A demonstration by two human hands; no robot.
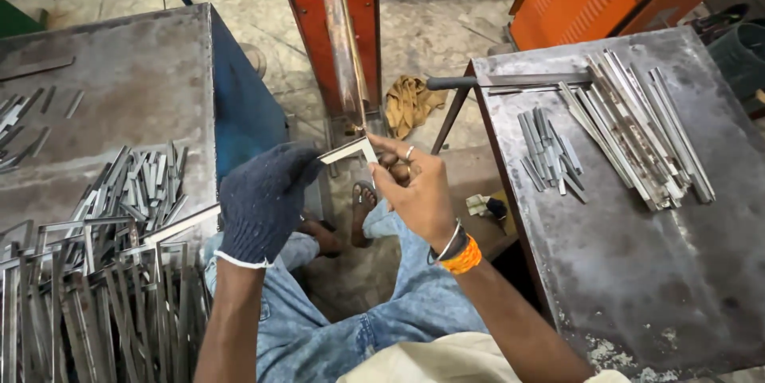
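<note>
My left hand (263, 204) wears a dark knitted glove and grips one leg of a thin L-shaped metal strip (351, 149), which runs down past the glove toward the left. My bare right hand (414, 188), with rings and an orange wristband, pinches the strip's other leg near the corner. The strip's corner sits right under the tip of a long rusty vertical bar (341, 40) on an orange machine (331, 0). Both hands hover over my lap in blue jeans.
A steel table (103, 88) at left carries a heap of bent metal strips (96, 271) and short pieces. A steel table (637, 255) at right holds long straight strips (637, 128) and short ones (550, 148). A yellow rag (410, 104) lies on the floor.
</note>
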